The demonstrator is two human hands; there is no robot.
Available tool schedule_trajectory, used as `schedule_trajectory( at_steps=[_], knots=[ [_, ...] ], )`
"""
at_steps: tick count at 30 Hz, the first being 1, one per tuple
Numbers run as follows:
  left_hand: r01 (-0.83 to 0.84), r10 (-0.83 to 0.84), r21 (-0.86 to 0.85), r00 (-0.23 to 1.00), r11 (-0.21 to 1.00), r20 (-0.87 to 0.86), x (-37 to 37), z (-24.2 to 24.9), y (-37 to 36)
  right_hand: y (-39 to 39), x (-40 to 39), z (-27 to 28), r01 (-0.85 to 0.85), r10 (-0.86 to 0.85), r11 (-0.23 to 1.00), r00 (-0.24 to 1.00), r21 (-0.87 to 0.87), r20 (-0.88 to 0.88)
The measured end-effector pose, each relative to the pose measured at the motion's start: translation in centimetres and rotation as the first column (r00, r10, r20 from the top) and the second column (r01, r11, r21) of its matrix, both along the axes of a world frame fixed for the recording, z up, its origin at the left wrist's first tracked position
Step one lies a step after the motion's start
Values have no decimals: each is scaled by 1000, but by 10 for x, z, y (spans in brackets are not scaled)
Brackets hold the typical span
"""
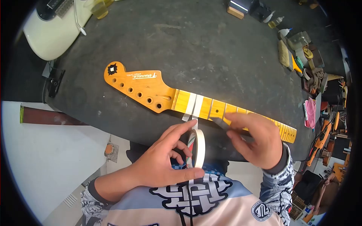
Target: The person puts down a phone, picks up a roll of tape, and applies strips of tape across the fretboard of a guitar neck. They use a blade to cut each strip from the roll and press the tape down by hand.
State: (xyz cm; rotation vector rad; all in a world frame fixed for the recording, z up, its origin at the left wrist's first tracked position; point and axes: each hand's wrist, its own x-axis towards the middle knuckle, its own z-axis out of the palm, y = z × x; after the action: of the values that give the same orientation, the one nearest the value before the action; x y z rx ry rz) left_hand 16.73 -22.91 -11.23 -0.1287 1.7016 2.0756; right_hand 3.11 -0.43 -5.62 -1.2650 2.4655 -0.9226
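A maple guitar neck (211,109) lies across the dark work mat, its headstock (141,88) toward the left. Two white strips of masking tape (197,107) cross the fretboard, one on each side of a fret near the nut. My left hand (160,160) grips a roll of masking tape (200,150) on edge, just in front of the neck, with a short tape end running up toward the strips. Between the thumb and fingers of my right hand (260,137) is a small flat grey piece (220,122), its tip over the fretboard's near edge; its kind I cannot tell.
The dark mat (181,45) covers the table behind the neck. A cream guitar body (52,34) lies at the back left. Along the right edge stand small bottles (276,22), a brush (284,54) and a pink cloth (310,113). A dark reddish-brown board (56,116) is at the left.
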Motion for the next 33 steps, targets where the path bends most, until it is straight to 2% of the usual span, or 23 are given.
schedule_trajectory(
  at_steps=[1, 2, 6, 10, 19, 33],
  knots=[
    [8, -8, 6, 1000, 1000, 26, -2, 2, -2, 1, 0, 0, -36, 39, 997, 998, 70, -42],
    [71, -70, -35, 997, 997, 26, -5, 2, -5, 1, 0, -1, -65, 72, 996, 992, 64, -105],
    [86, -85, -23, 996, 996, 35, -11, 0, -9, -3, -6, -3, -201, 221, 974, 939, 100, -264],
    [124, -123, -45, 992, 991, 10, -17, 0, -13, -8, -11, -9, -227, 248, 968, 924, 105, -290],
    [137, -141, -55, 986, 989, -90, -19, -8, -20, -17, -19, -13, -275, 295, 953, 936, 127, -192],
    [145, -149, -48, 984, 988, -100, -19, -9, -21, -27, -26, -13, -374, 392, 918, 906, 132, -159]
  ],
)
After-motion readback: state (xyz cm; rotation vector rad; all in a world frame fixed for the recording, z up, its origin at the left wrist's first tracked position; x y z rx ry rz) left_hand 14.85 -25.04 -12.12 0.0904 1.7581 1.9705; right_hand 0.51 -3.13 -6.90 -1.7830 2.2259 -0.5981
